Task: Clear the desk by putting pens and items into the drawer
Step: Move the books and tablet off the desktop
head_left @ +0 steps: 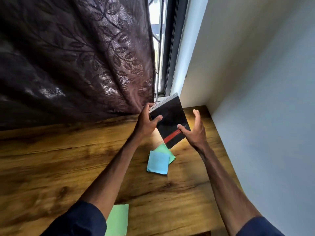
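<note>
My left hand [146, 124] grips the black notebook [170, 122] by its spiral edge, lifted above the far right of the desk [51, 159]. My right hand [194, 132], fingers spread, thumb touching the cover, should steady it. Blue notes [158, 163] lie below; no drawer in sight.

The counter [51, 159] under my arms is wood-grained with a warm, faintly shiny finish, possibly a laminate; the blur makes that hard to judge. The spiral notebook [170, 121] has a smooth, slightly glossy black cover with a red stripe and a metal wire coil along its top edge. The blue paper pad [158, 163] and green paper pad [171, 153] look matt. The curtain [76, 57] is dark woven cloth with a glinting leaf pattern. My sleeves [80, 220] are matt navy fabric.
</note>
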Action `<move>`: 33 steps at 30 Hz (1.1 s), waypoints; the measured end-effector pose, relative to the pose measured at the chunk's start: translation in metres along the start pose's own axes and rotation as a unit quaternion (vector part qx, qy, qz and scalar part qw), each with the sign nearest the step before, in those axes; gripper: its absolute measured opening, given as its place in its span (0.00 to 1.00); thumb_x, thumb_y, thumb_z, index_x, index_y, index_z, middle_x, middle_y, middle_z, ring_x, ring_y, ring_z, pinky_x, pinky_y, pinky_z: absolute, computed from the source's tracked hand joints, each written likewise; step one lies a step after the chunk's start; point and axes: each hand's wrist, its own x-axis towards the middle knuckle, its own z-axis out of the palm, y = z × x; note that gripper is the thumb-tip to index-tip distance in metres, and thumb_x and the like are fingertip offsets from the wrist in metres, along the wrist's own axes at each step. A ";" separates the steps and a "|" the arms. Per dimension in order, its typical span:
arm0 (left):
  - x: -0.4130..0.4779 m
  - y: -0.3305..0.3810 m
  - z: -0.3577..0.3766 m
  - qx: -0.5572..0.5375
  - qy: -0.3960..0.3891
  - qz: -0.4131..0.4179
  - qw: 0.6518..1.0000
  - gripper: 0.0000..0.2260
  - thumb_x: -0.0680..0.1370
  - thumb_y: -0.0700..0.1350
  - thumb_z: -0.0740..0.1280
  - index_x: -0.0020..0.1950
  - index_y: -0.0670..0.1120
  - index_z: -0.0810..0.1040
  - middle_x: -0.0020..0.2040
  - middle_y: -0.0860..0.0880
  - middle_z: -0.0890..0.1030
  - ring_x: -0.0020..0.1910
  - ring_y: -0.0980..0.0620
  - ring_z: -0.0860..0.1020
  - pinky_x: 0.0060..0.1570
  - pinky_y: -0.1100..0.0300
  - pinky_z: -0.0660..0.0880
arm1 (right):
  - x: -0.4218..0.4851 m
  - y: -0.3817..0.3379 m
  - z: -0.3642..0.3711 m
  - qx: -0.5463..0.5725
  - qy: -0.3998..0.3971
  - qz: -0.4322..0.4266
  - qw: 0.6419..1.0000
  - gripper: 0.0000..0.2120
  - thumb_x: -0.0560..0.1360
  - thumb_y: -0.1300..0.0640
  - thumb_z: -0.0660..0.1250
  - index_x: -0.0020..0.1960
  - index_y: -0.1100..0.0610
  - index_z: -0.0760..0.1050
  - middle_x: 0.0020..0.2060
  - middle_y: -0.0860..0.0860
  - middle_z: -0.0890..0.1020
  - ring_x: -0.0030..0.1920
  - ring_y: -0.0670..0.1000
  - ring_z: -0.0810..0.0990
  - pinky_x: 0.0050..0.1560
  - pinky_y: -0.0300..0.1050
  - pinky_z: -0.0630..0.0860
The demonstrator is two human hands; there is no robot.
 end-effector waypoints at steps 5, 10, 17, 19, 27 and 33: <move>-0.065 0.043 -0.047 -0.117 -0.008 -0.019 0.993 0.19 0.76 0.34 0.73 0.65 0.43 0.73 0.56 0.51 0.83 0.54 0.60 0.82 0.56 0.62 0.77 | -0.051 -0.034 -0.023 0.061 -0.125 -0.031 0.990 0.23 0.69 0.45 0.75 0.61 0.51 0.77 0.54 0.47 0.84 0.55 0.49 0.83 0.58 0.56 0.80; -0.171 0.061 -0.080 -0.182 0.063 -0.085 0.978 0.06 0.79 0.39 0.71 0.55 0.47 0.80 0.49 0.48 0.86 0.43 0.58 0.85 0.42 0.66 0.80 | -0.153 -0.055 -0.017 0.172 -0.183 -0.022 0.968 0.12 0.75 0.61 0.73 0.57 0.61 0.79 0.51 0.57 0.86 0.50 0.55 0.85 0.54 0.53 0.82; -0.380 0.019 -0.090 -0.148 0.001 -0.155 0.977 0.09 0.80 0.40 0.70 0.59 0.42 0.78 0.51 0.45 0.84 0.49 0.50 0.82 0.52 0.54 0.79 | -0.331 -0.027 0.017 0.248 -0.173 0.047 0.952 0.08 0.77 0.68 0.69 0.56 0.63 0.77 0.48 0.58 0.84 0.41 0.43 0.84 0.45 0.43 0.81; -0.444 0.002 -0.098 -0.123 -0.002 -0.193 0.973 0.13 0.78 0.40 0.72 0.62 0.42 0.78 0.52 0.44 0.85 0.47 0.48 0.84 0.49 0.54 0.82 | -0.383 -0.015 0.032 0.218 -0.174 0.064 0.958 0.09 0.76 0.68 0.70 0.56 0.61 0.77 0.47 0.56 0.84 0.39 0.40 0.84 0.42 0.40 0.81; -0.623 -0.039 -0.154 0.003 0.058 -0.307 0.950 0.21 0.77 0.43 0.73 0.68 0.40 0.74 0.58 0.40 0.83 0.52 0.47 0.82 0.52 0.53 0.81 | -0.558 -0.023 0.103 0.085 -0.212 0.114 0.967 0.12 0.74 0.55 0.75 0.57 0.54 0.79 0.51 0.47 0.84 0.50 0.48 0.83 0.54 0.48 0.82; -0.684 -0.070 -0.219 0.084 0.084 -0.355 0.928 0.23 0.78 0.44 0.72 0.71 0.40 0.73 0.64 0.43 0.80 0.61 0.47 0.79 0.51 0.63 0.73 | -0.628 -0.047 0.164 0.046 -0.287 0.121 0.949 0.15 0.76 0.59 0.69 0.62 0.55 0.76 0.54 0.50 0.83 0.52 0.48 0.83 0.51 0.48 0.84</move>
